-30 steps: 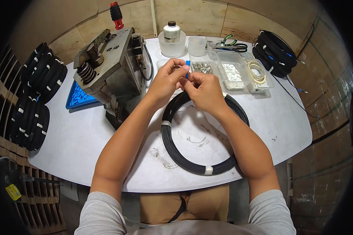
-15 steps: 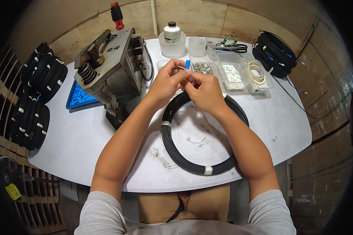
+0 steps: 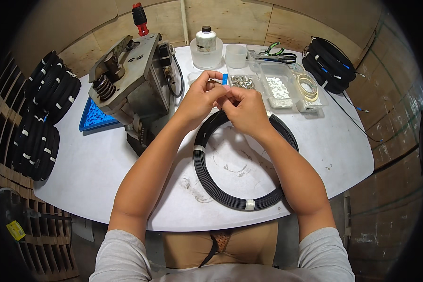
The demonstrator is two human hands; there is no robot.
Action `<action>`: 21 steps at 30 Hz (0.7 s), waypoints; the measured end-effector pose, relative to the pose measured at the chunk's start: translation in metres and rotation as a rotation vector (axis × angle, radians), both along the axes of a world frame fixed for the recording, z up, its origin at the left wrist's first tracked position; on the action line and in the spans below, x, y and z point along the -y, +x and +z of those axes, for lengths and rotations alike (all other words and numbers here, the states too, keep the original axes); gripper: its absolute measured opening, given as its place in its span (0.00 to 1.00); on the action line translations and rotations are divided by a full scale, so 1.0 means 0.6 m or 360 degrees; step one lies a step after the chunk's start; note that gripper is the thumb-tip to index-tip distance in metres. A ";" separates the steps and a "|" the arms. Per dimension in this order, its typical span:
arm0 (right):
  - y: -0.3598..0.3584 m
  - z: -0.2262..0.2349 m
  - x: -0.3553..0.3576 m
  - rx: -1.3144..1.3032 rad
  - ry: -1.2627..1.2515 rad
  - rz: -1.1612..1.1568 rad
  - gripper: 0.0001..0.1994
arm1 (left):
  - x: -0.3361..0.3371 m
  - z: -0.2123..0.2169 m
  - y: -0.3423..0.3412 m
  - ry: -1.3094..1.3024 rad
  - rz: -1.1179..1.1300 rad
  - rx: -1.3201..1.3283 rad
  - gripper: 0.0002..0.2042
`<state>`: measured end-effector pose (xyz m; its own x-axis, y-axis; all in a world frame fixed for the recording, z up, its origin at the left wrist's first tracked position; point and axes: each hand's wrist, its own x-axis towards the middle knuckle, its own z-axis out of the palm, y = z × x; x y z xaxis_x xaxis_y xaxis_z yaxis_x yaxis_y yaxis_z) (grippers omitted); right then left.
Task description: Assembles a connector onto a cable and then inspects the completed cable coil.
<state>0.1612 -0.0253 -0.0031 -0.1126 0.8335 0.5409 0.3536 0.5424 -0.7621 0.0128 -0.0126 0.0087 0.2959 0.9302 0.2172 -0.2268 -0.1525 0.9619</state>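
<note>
Above the far side of a coil of black cable [image 3: 215,191], my two hands meet fingertip to fingertip. Between the thumb and fingers of my left hand [image 3: 197,103] is a small blue plastic connector [image 3: 225,78], its upper end showing past the thumb. My right hand [image 3: 246,110] is closed in a pinch right beside it; whatever lies between those fingers is hidden. White tape bands bind the coil, which rests flat on the white table [image 3: 169,207] under my right forearm.
On the left stands a metal press [image 3: 148,89], partly over a blue tray [image 3: 96,127] of blue parts. Behind my hands are clear bins of metal pieces [image 3: 242,82] and white pieces [image 3: 279,88], a tape roll [image 3: 307,87], a bottle [image 3: 206,40] and green-handled pliers [image 3: 272,48]. More cable coils [image 3: 329,66] sit at the sides.
The blue connector tips very slightly lower between the fingers. Both hands otherwise keep the same place and grip.
</note>
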 end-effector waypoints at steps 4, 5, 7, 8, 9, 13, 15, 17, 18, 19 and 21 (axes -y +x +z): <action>0.002 0.009 0.003 0.0150 -0.0074 -0.0007 0.11 | -0.006 -0.004 -0.006 -0.0098 -0.0018 0.0139 0.13; 0.002 0.014 0.007 0.0187 -0.0109 -0.0010 0.10 | -0.006 -0.003 -0.007 -0.0162 -0.0051 0.0243 0.14; 0.002 0.014 0.007 0.0224 -0.0143 -0.0017 0.10 | -0.006 -0.002 -0.007 -0.0226 -0.0090 0.0346 0.14; 0.002 0.007 0.004 0.0153 -0.0116 0.0008 0.09 | -0.005 -0.001 -0.006 -0.0147 -0.0069 0.0230 0.15; 0.003 0.004 0.002 0.0082 -0.0088 0.0034 0.09 | -0.005 -0.001 -0.004 -0.0068 -0.0048 0.0114 0.16; -0.002 0.007 0.004 0.0063 -0.0090 0.0042 0.09 | -0.005 -0.002 -0.006 -0.0064 -0.0042 0.0087 0.17; 0.001 0.008 0.005 0.0104 -0.0126 0.0048 0.09 | -0.004 0.000 -0.004 -0.0082 -0.0036 0.0091 0.18; 0.001 0.012 0.008 0.0102 -0.0113 0.0064 0.09 | 0.001 0.005 -0.004 -0.0070 -0.0038 0.0066 0.19; 0.001 0.014 0.010 0.0100 -0.0100 0.0076 0.09 | 0.003 0.007 -0.004 -0.0058 -0.0042 0.0041 0.19; 0.001 0.017 0.012 0.0101 -0.0099 0.0078 0.09 | 0.002 0.006 -0.005 -0.0057 -0.0041 0.0041 0.19; 0.001 0.023 0.016 0.0163 -0.0143 0.0058 0.09 | -0.001 0.001 -0.007 -0.0013 -0.0043 0.0013 0.19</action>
<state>0.1620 -0.0349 0.0107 -0.1944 0.8724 0.4485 0.4132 0.4875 -0.7692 0.0083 -0.0118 0.0094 0.3193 0.9236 0.2122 -0.2388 -0.1382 0.9612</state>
